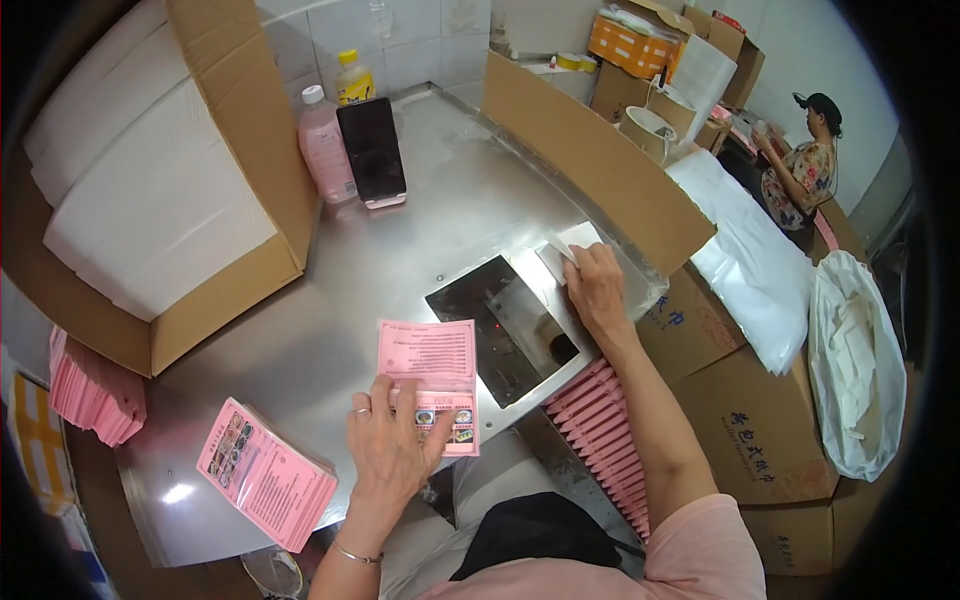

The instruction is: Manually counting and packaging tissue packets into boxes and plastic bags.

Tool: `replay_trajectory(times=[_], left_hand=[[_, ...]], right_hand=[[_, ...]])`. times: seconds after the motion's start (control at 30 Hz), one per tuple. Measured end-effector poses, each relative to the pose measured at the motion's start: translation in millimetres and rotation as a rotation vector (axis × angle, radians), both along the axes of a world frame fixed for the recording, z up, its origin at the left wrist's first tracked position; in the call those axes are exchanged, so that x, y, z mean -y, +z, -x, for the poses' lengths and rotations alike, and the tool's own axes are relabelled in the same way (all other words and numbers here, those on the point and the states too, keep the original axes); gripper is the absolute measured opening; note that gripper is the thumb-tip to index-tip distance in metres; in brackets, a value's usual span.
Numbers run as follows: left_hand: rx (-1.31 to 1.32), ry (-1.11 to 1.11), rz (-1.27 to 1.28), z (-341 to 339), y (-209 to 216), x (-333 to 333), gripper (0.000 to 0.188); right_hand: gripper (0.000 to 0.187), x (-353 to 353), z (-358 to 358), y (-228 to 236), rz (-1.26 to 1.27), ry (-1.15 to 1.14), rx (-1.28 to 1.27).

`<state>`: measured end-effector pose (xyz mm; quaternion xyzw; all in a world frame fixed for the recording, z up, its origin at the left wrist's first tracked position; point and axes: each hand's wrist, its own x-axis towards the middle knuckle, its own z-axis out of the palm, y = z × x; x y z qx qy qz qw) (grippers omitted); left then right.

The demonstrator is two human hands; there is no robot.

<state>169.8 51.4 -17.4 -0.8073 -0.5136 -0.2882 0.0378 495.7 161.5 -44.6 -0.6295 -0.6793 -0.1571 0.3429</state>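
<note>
My left hand [392, 440] lies flat on a pink printed leaflet [430, 375] near the front edge of the steel table [330, 300], pressing its lower half down. A stack of the same pink leaflets [265, 472] sits just left of that hand. My right hand [596, 288] reaches forward to the right and pinches a clear plastic sleeve [560, 255] lying by the dark sealing plate [505, 330] of a small machine. A row of packed pink leaflets [605, 440] stands on edge under my right forearm.
A large open carton of white sheets [150, 190] fills the left. A pink bottle [325, 150], a yellow-capped bottle [353, 80] and an upright phone [372, 150] stand at the back. Cartons and white bags [855, 360] crowd the right, where another person [805, 165] works.
</note>
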Motion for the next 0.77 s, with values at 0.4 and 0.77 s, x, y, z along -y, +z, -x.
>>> replay_trajectory(times=[0.4,0.77], left_hand=[[0.177,-0.064,0.4,16,18,13,0.061],[0.131,-0.044,0.572,25,23,18,0.095]], right_hand=[[0.026,123,132,23,-0.023,0.839,0.19],[0.062,16,183,26,0.65,0.506,0.265]])
